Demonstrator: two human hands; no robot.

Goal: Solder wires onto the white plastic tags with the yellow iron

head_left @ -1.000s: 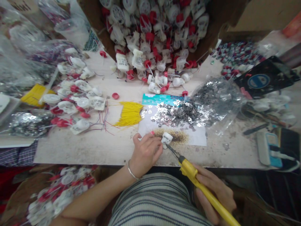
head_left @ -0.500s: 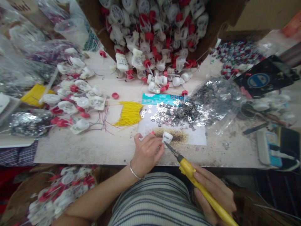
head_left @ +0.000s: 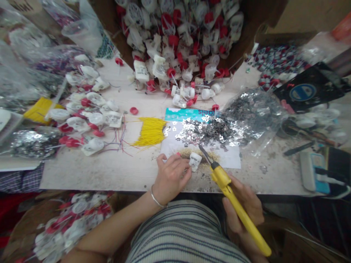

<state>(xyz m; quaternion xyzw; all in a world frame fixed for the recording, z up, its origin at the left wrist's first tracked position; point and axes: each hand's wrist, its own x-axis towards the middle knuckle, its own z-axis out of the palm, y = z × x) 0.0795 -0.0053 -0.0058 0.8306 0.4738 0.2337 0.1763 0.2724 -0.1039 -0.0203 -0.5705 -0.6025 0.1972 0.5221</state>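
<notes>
My left hand (head_left: pixel 172 175), with a bracelet at the wrist, rests at the front of the table. Its fingers are closed on a small white plastic part (head_left: pixel 195 161), which lies at the edge of the scorched paper (head_left: pixel 231 157). In my right hand (head_left: pixel 244 204) is a yellow soldering iron (head_left: pixel 229 191). Its dark tip points up and left, apart from the white part and just to its right. Beyond the tip lies a heap of small shiny metal pieces (head_left: pixel 210 128), spilling from a clear bag (head_left: pixel 255 117).
Yellow wires (head_left: pixel 151 131) lie in a bundle left of the metal pieces. White and red assemblies (head_left: pixel 94 118) with loose wires are piled at left. At the back, a large box (head_left: pixel 252 33) is full of similar ones. A power strip (head_left: pixel 312 171) sits at right.
The soldering iron's tip has left the white part and moved up and right. My right hand has shifted slightly left. The left hand stays in place with the part.
</notes>
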